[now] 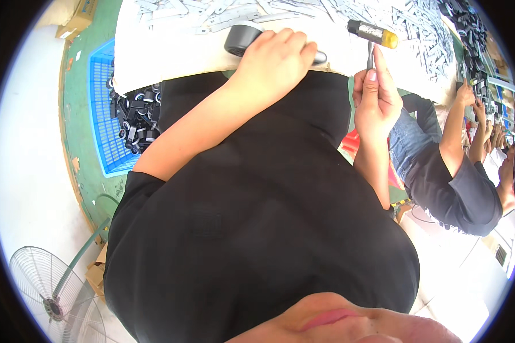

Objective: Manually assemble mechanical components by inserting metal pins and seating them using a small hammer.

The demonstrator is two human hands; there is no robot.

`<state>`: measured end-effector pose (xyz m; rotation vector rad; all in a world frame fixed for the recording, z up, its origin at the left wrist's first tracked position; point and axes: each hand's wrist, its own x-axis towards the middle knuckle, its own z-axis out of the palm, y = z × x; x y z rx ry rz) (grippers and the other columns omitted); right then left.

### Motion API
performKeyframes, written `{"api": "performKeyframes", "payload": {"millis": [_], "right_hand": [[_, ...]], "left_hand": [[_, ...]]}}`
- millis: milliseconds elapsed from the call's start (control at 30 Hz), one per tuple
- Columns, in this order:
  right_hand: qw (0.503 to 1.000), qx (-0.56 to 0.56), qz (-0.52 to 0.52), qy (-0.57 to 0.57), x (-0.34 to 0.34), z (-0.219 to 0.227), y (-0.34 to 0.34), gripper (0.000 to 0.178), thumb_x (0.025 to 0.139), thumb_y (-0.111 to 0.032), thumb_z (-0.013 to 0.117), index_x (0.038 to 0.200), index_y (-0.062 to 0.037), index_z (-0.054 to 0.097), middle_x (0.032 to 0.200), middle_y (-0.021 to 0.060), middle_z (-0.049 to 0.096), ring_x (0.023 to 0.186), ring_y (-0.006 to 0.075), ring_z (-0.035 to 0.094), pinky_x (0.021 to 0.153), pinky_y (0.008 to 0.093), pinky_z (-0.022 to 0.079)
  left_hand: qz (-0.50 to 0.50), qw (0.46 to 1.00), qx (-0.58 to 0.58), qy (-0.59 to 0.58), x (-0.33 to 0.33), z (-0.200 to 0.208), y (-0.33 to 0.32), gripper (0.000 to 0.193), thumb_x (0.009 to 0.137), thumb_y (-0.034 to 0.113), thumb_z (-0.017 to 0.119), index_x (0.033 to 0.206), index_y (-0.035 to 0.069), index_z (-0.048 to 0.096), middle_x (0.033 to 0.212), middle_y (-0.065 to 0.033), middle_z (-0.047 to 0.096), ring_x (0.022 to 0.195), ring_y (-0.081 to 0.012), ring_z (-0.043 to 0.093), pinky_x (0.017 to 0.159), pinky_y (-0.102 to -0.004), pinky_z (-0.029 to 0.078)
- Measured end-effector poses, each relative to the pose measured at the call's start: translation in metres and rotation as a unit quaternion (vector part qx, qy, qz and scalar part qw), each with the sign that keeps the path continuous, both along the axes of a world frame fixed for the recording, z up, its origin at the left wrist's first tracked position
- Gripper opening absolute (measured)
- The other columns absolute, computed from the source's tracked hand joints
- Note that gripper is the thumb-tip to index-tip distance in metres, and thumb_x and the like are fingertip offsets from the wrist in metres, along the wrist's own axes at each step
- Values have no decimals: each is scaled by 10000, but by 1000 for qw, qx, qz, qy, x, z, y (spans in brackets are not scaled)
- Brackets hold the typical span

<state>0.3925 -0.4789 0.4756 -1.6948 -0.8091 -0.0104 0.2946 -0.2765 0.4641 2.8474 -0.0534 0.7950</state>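
1. Smooth, dark, round-headed part (243, 40) is gripped by left hand (280, 57) at near edge of white table (191, 52).
2. Thin-handled, black-and-yellow mallet (372, 34) is held by right hand (377, 103).
3. Small black pieces (136, 117) are heaped in blue plastic basket (99, 108).
4. Flat grey strips (234, 14) are strewn behind.

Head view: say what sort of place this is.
Probably a factory assembly line: flat grey strips heaped on a worktable, a blue plastic crate of black parts, and co-workers alongside.
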Motion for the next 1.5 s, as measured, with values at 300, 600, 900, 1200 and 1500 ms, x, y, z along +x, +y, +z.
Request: {"api": "performKeyframes", "payload": {"millis": [300, 600, 900, 1200, 1500], "right_hand": [[993, 68, 1, 98, -8, -15, -1, 410, 1126, -111, 534, 1534, -82, 567, 779, -4, 616, 614, 32, 457, 562, 181, 384], [997, -33, 31, 60, -12, -10, 14, 420, 1095, -59, 567, 1512, -94, 605, 785, -35, 613, 685, 40, 513, 661, 204, 460], [991, 15, 120, -53, -27, 51, 39, 393, 1061, 16, 589, 1450, -3, 639, 819, 10, 649, 695, 75, 556, 670, 215, 466], [965, -178, 57, -182, -29, 41, 50, 443, 958, 77, 623, 1372, -57, 705, 938, 211, 749, 738, 297, 733, 731, 362, 584], [964, -220, 53, -141, -26, 38, 48, 404, 1026, 31, 606, 1404, -74, 701, 783, 33, 665, 681, 80, 585, 670, 238, 494]], "left_hand": [[-101, 994, -39, -7, -32, 10, 37, 267, 876, 63, 704, 1084, 203, 796, 1368, -68, 635, 1329, -318, 556, 1122, -483, 426], [-2, 951, -287, -116, -27, -22, 40, 390, 898, 106, 789, 1251, 64, 630, 1054, -103, 737, 974, -324, 729, 832, -403, 601], [-136, 901, -277, -304, -11, -40, 55, 760, 872, 61, 834, 1464, -20, 364, 1006, -172, 741, 900, -349, 750, 804, -385, 580], [-103, 922, -261, -269, -16, -38, 55, 692, 871, 75, 834, 1409, -24, 409, 975, -168, 726, 878, -357, 737, 774, -406, 576], [9, 906, -408, -114, -27, -17, 41, 506, 859, 74, 831, 1265, -13, 543, 924, -169, 696, 859, -359, 726, 753, -411, 573]]}}
